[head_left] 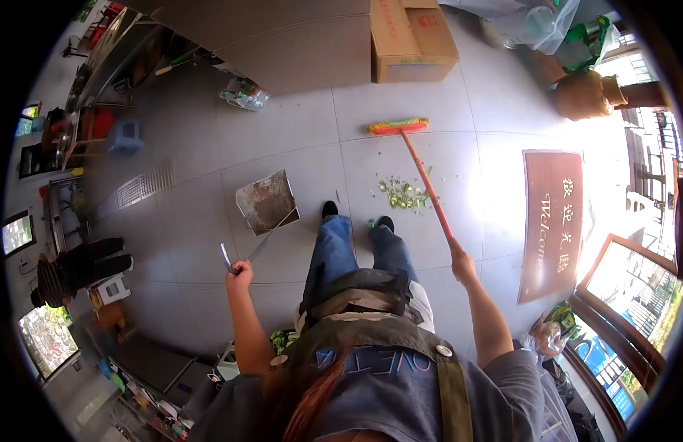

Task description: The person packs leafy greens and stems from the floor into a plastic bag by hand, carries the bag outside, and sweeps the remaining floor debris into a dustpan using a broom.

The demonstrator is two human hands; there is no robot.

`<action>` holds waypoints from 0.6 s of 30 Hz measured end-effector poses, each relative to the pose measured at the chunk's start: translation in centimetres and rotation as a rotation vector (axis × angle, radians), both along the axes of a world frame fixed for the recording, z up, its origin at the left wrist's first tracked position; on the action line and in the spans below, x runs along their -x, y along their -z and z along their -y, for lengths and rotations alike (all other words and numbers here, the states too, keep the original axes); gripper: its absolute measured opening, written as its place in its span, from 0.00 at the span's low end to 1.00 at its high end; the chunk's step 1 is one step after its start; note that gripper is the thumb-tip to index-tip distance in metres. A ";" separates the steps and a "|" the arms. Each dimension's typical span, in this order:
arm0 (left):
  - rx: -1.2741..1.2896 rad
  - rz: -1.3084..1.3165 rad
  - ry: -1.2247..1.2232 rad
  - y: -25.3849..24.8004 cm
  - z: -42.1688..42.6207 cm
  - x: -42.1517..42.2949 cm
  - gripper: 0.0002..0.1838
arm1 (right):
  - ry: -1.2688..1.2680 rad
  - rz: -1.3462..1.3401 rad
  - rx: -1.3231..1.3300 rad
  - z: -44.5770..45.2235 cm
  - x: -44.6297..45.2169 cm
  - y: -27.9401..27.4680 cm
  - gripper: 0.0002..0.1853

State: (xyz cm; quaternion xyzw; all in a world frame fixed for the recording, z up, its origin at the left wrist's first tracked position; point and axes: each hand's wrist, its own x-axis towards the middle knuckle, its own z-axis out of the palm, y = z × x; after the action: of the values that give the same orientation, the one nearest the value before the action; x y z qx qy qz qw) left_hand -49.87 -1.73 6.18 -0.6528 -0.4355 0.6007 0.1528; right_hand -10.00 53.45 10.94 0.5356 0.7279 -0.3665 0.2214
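My right hand (463, 267) grips the red-orange handle of a broom (428, 184). The broom's yellow and red head rests on the floor ahead, beyond a scattered pile of green and white vegetable scraps (405, 194). In my left hand (240, 274) is the metal handle of a long-handled dustpan (268, 202). The dustpan's worn metal pan lies on the floor ahead and to the left of my feet, apart from the scraps. A few small bits lie around the pile and by my shoes.
A cardboard box (414, 44) stands at the front beside a large brown surface. To the right lies a red welcome mat (551, 225). A clear plastic bag (246, 94) and a blue stool (125, 136) are at the left, where a person in dark clothes (80, 269) stands.
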 end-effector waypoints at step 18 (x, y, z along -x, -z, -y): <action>0.700 -0.223 0.254 4.2 3.3 -18.4 0.22 | 0.728 -0.039 0.390 6.5 -5.8 -10.1 0.23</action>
State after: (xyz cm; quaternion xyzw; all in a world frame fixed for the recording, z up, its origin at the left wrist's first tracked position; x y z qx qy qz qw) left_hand -31.43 -5.06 1.93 -0.6451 -0.1004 0.7564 0.0402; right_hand -4.25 46.91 21.07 0.6991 0.4116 -0.5621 0.1609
